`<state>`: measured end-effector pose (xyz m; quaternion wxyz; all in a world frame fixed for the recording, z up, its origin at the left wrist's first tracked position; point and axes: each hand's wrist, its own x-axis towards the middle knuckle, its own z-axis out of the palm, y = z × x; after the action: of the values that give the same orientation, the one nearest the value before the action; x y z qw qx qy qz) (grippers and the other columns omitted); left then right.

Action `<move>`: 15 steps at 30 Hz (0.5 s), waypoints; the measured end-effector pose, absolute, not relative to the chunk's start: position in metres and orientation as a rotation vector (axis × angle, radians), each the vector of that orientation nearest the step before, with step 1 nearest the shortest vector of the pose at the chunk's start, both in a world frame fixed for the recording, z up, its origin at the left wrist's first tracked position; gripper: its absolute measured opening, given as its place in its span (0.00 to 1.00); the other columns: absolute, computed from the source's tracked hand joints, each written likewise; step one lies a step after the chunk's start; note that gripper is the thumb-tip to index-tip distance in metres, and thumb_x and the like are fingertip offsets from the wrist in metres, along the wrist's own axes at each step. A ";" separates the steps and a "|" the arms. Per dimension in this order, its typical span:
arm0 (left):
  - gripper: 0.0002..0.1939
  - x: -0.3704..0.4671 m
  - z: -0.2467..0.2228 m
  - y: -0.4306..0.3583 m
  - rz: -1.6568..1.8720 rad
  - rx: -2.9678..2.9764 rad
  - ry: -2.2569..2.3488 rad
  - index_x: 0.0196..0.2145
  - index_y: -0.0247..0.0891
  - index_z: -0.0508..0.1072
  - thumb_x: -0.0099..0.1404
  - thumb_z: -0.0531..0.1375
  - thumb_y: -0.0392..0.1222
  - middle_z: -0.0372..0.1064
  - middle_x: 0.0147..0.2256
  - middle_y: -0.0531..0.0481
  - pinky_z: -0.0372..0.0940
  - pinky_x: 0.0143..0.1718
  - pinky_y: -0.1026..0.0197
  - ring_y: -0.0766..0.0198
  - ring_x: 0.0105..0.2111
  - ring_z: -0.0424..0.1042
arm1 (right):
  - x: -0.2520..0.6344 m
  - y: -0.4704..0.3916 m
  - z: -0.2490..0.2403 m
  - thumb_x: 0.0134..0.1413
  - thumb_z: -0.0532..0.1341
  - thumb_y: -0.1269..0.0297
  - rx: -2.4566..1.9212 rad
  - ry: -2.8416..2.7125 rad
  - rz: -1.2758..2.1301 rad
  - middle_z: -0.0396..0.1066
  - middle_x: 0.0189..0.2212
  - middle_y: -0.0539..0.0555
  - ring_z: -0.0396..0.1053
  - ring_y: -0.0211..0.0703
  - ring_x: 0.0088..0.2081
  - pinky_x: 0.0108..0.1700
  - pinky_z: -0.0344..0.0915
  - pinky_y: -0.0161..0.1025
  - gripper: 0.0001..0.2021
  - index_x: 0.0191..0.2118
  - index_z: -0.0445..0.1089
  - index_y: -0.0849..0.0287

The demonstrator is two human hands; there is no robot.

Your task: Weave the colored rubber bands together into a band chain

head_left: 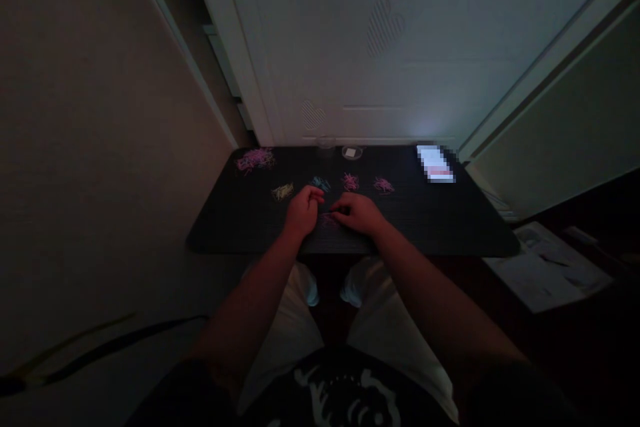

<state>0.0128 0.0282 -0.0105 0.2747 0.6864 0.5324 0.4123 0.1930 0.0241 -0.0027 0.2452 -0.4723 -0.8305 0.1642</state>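
Reaching over the dark desk (pixel 430 227) with both arms, I have my two bare hands on the near side of the teal pile (pixel 321 183), a small heap of thin strands.

Left grip (pixel 301 212): just in front of the teal pile and a little to its left; fingers bent inward, fingertips by the pile's near edge. I cannot tell whether anything lies within them.

Right grip (pixel 361 213): in front of the teal pile and to its right; thumb and forefinger brought near each other. Whether they pinch a strand I cannot tell in this dim light.

Loose pink strands (pixel 329 219): nearer to me than the teal pile, between my two hands, by the right thumb.

Pale yellow pile (pixel 283 192): left of the teal pile, slightly nearer to me.

Bright pink pile (pixel 351 181): right of the teal pile, near it.

Second pink pile (pixel 384 185): farther right of the teal pile, in the same rough row.

Large pink-purple pile (pixel 255 159): well left of the teal pile and farther back.

Clear round container (pixel 327 142): behind the teal pile; faint.

Shallow round dish (pixel 345 155), pale square inside: behind the teal pile, to the right.

Lit rectangle (pixel 435 163), pixelated: far right of the teal pile, farther back.
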 end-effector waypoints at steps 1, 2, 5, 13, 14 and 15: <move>0.13 0.013 -0.011 0.029 1.101 1.848 1.427 0.38 0.37 0.68 0.59 0.48 0.30 0.72 0.32 0.50 0.63 0.36 0.62 0.65 0.33 0.70 | 0.193 0.025 -0.002 0.48 0.62 0.63 -1.297 -2.269 0.459 0.67 0.27 0.50 0.63 0.36 0.30 0.33 0.56 0.34 0.08 0.35 0.75 0.55; 0.13 0.013 -0.011 0.029 1.097 1.850 1.424 0.38 0.37 0.68 0.59 0.48 0.30 0.72 0.32 0.50 0.63 0.36 0.62 0.65 0.33 0.70 | 0.192 0.026 -0.002 0.48 0.62 0.63 -1.306 -2.271 0.470 0.67 0.27 0.50 0.63 0.36 0.29 0.32 0.56 0.34 0.07 0.34 0.75 0.55; 0.14 0.013 -0.011 0.029 1.093 1.860 1.416 0.38 0.37 0.68 0.58 0.48 0.30 0.72 0.32 0.50 0.63 0.36 0.62 0.65 0.33 0.70 | 0.191 0.029 -0.003 0.48 0.61 0.64 -1.325 -2.274 0.488 0.67 0.27 0.50 0.63 0.35 0.29 0.31 0.54 0.33 0.06 0.32 0.75 0.56; 0.11 0.014 -0.007 0.027 1.065 1.888 1.438 0.37 0.37 0.69 0.58 0.50 0.31 0.72 0.32 0.51 0.64 0.36 0.62 0.65 0.32 0.70 | 0.191 0.028 -0.007 0.47 0.59 0.67 -1.355 -2.133 0.535 0.68 0.25 0.49 0.62 0.35 0.27 0.30 0.55 0.33 0.04 0.28 0.72 0.59; 0.11 0.015 -0.006 0.026 1.050 1.895 1.443 0.37 0.37 0.69 0.58 0.52 0.32 0.72 0.32 0.50 0.64 0.36 0.62 0.65 0.32 0.71 | 0.192 0.028 -0.008 0.48 0.59 0.67 -1.342 -2.107 0.557 0.68 0.25 0.49 0.62 0.35 0.27 0.30 0.55 0.33 0.05 0.29 0.72 0.60; 0.10 0.015 -0.006 0.026 1.031 1.908 1.446 0.37 0.37 0.69 0.57 0.53 0.32 0.72 0.33 0.50 0.64 0.36 0.62 0.65 0.32 0.71 | 0.192 0.028 -0.009 0.48 0.59 0.67 -1.329 -2.084 0.578 0.68 0.25 0.49 0.62 0.35 0.27 0.30 0.56 0.32 0.05 0.29 0.72 0.60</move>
<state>0.0152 0.0258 -0.0058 0.2643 0.7061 0.5349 0.3815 0.1921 0.0284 -0.0086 0.2970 -0.5000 -0.7839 0.2174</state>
